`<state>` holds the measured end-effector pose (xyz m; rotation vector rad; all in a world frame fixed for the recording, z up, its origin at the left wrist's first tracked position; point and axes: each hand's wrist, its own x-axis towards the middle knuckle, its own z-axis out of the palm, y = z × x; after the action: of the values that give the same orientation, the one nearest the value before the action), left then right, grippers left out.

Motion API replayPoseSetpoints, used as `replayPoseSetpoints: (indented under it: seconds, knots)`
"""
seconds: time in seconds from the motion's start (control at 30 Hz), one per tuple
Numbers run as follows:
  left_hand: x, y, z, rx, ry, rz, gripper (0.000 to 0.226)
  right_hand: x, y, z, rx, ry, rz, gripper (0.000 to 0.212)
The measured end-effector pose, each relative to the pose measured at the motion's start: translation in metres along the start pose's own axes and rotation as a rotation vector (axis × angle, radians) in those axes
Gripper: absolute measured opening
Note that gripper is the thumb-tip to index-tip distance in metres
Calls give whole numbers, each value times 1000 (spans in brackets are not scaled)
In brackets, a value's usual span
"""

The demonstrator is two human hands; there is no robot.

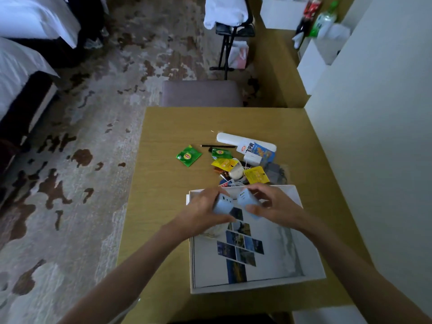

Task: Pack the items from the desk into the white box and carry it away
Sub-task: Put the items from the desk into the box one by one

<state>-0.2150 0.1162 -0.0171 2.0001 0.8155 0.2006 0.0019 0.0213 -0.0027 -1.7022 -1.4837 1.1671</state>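
Observation:
The open white box (313, 274) sits on the wooden desk (163, 206), near its front right. A booklet with photo tiles (240, 251) lies flat inside it. Over the box's far end, my left hand (203, 209) grips one pale blue charger block (222, 203). Beside it my right hand (271, 202) grips a second pale blue block (249, 202). Beyond the box lies a heap: green tea sachets (189, 155), yellow packets (256, 175), a white snack pack (257, 149), a white tube (230, 139), a pencil (217, 146), a round white item (236, 171) with cable.
A grey chair seat (201, 93) is tucked against the desk's far edge. A pale wall (374, 136) runs along the right side. Patterned carpet (81, 160) and beds (21, 73) lie to the left. A shelf with bottles (325, 19) stands at the back right.

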Motion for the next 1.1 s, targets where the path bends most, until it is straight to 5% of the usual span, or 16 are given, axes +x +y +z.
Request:
replayPoseSetpoints:
  seconds: [0.43, 0.73, 1.1]
  knots:
    - [-41, -20, 72, 980, -306, 153, 52, -20, 61, 52, -370, -395, 195, 38]
    - [-51, -12, 73, 862, -350, -25, 45, -16, 63, 72, -481, -410, -21, 18]
    - [-57, 6, 73, 960, -483, -243, 20, -29, 61, 97, -409, -541, -130, 33]
